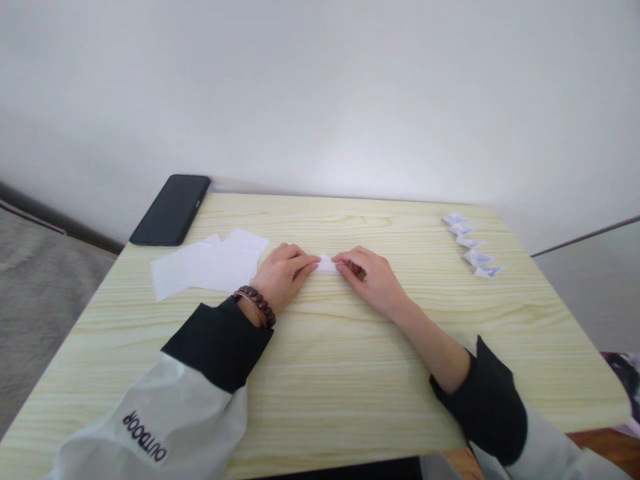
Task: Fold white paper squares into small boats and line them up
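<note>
A small folded piece of white paper [327, 266] lies on the pale wooden table [350, 360] near its middle. My left hand [281, 275], with a dark bead bracelet at the wrist, has its fingers closed and pressing on the paper's left end. My right hand [369, 277] pinches the paper's right end, fingers curled. Most of the paper is hidden between the fingertips.
Loose white sheets [207, 265] lie left of my hands. A black phone [171, 209] rests at the far left corner. Several small folded paper pieces [473, 246] sit in a row at the far right. A white wall stands behind the table.
</note>
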{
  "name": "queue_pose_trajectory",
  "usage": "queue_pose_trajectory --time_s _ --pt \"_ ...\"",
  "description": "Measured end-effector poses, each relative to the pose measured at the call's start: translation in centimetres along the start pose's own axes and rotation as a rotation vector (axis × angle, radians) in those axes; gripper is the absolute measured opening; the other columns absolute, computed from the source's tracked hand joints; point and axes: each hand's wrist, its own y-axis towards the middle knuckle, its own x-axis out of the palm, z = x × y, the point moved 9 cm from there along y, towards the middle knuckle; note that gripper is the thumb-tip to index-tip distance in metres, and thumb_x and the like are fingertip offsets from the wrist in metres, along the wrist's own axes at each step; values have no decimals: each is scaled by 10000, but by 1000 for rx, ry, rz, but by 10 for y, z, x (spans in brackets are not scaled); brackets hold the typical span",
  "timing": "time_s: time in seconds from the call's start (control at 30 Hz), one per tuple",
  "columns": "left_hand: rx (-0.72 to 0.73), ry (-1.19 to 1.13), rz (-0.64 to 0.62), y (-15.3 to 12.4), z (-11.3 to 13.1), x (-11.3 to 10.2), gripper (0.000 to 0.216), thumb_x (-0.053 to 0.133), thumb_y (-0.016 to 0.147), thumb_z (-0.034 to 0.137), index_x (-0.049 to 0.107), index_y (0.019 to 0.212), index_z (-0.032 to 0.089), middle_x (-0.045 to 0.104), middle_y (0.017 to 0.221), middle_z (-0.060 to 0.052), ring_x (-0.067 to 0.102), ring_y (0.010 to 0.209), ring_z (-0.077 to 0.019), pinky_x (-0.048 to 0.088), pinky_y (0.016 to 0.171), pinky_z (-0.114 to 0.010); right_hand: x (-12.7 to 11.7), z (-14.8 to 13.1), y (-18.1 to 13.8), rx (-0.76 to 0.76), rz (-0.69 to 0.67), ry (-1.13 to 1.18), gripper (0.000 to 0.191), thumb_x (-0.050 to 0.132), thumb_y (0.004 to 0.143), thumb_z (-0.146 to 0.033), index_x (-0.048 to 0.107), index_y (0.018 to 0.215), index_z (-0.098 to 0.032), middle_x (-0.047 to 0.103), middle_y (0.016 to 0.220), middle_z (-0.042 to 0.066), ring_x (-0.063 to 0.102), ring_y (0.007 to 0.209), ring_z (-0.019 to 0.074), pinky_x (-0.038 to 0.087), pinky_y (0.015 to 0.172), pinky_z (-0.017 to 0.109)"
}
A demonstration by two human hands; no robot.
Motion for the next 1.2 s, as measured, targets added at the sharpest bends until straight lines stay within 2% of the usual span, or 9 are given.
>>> queue_pose_trajectory --time_s 0.23,0.47,0.67,0.8,0.93,1.07,1.2 --pt "28 5 54 1 1 -3 209 532 863 281 713 898 182 630 738 -46 520 782 -181 468 708 -301 0 0 1 40 2 8 178 516 813 -134 669 896 -171 569 741 20 540 644 115 446 624 239" --pt "26 -15 59 1 -1 -4 182 569 841 286 713 876 181 637 737 -40 517 785 -181 460 711 -305 1 2 3 58 6 12 201 532 771 -107 646 926 -165 549 717 4 523 637 112 431 629 239" --pt "-88 29 -8 1 -11 -2 170 586 824 335 711 895 246 635 755 -29 495 848 -214 413 779 -372 2 1 3 58 -6 0 214 515 774 -103 620 947 -172 533 723 3 520 652 123 430 648 257" --pt "-179 41 -71 0 -17 1 173 590 816 346 686 946 285 633 831 -18 472 916 -238 373 816 -409 1 0 2 69 -9 -11 194 519 785 -103 617 936 -175 519 847 32 525 713 126 432 666 257" --pt "-195 45 -92 0 -16 3 178 568 827 352 670 958 286 624 875 -19 468 930 -238 359 816 -404 5 -9 1 -58 -65 -40 259 475 827 -72 672 908 -219 510 886 30 490 663 100 415 671 257" --pt "-202 61 -95 -1 -18 4 178 559 832 368 664 950 287 619 900 -19 465 943 -239 352 819 -404 10 -18 -2 -214 -110 -146 352 477 823 -40 707 930 -285 536 906 34 483 712 118 404 693 275" --pt "-217 73 -94 -1 -18 3 178 561 830 373 666 942 283 620 922 -21 460 959 -243 349 823 -406 9 -18 -3 -232 -130 -195 399 464 786 9 714 934 -265 557 950 43 505 751 123 432 703 266"
